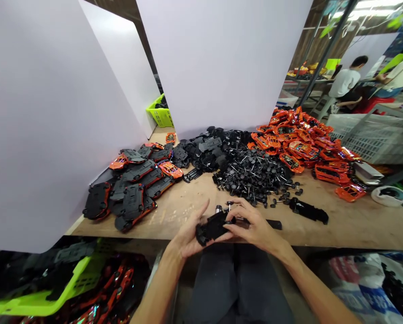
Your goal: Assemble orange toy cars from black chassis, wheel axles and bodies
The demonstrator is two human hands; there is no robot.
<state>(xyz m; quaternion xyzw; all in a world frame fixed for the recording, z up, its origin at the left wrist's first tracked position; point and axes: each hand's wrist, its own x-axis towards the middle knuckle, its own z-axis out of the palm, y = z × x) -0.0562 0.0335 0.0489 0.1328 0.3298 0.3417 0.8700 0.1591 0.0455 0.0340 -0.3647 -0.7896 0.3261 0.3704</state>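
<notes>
A black toy car chassis rests in my left hand, its thumb raised and its fingers beneath the part. My right hand pinches a wheel axle at the right end of this chassis. Whether the axle sits in the chassis I cannot tell. Just beyond my hands spreads a heap of black wheels on metal axles. Another black chassis lies on the table to the right of my right hand. Behind that hand, a dark flat strip shows in part.
On the wooden table, orange car bodies pile up at right, assembled cars at left, more black chassis at the back. White panels stand behind. Below are a green basket and a sack. Two people sit far right.
</notes>
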